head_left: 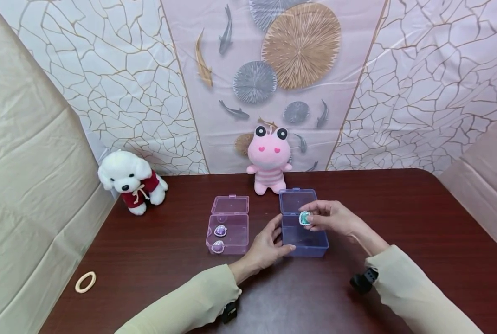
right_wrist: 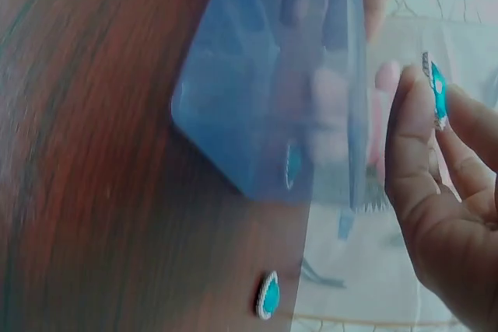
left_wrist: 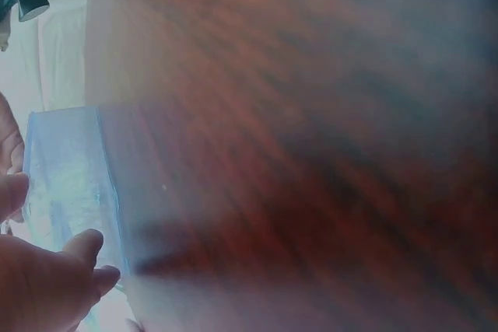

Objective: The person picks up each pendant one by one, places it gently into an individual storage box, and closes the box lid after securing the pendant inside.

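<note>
My right hand [head_left: 332, 218] pinches a teal gem with a white beaded rim [head_left: 304, 218] between thumb and fingers, above the open blue plastic box [head_left: 311, 251]. The gem shows edge-on in the right wrist view. At the box's left side is my left hand [head_left: 267, 246], its fingers along the side and its thumb at the front rim. Another teal gem [right_wrist: 268, 295] lies on the table beside the box; in the head view it is hidden.
Left of the blue box stands an open pink box [head_left: 235, 249] with purple beaded gems [head_left: 220, 230] in it. Behind them sits a pink plush toy [head_left: 269, 160]. A white plush dog [head_left: 131, 178] is at the back left, and a beige ring [head_left: 85, 282] lies near the left edge.
</note>
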`<state>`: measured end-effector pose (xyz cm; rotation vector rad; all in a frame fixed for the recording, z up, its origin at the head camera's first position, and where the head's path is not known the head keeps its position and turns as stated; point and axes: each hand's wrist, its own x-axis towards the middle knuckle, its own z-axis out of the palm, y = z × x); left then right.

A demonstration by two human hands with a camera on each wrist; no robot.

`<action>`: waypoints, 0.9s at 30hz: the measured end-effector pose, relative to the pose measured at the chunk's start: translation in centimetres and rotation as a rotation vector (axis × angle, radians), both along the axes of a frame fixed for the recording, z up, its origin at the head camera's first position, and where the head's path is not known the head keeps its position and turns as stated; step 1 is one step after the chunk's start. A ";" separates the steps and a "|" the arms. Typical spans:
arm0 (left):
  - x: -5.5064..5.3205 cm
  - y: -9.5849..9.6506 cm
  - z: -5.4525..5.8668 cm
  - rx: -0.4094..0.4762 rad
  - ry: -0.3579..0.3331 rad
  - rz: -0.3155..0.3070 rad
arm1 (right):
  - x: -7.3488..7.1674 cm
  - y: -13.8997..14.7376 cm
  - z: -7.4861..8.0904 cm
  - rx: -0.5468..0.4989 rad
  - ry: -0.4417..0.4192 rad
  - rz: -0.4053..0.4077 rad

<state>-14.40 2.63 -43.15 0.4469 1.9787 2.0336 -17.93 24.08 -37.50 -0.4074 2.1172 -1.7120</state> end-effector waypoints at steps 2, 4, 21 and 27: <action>0.1 0.0 0.1 -0.006 -0.004 0.004 | -0.1 -0.4 -0.2 0.003 -0.009 0.045; 0.1 0.0 0.2 -0.009 -0.007 0.006 | -0.1 -0.8 -0.3 0.010 -0.020 0.085; -0.1 -0.2 0.1 -0.031 0.011 -0.013 | -0.3 -3.8 -0.9 0.283 0.040 0.178; 0.0 -0.1 0.0 -0.021 -0.012 -0.012 | -0.2 -4.5 -1.7 0.353 0.098 0.168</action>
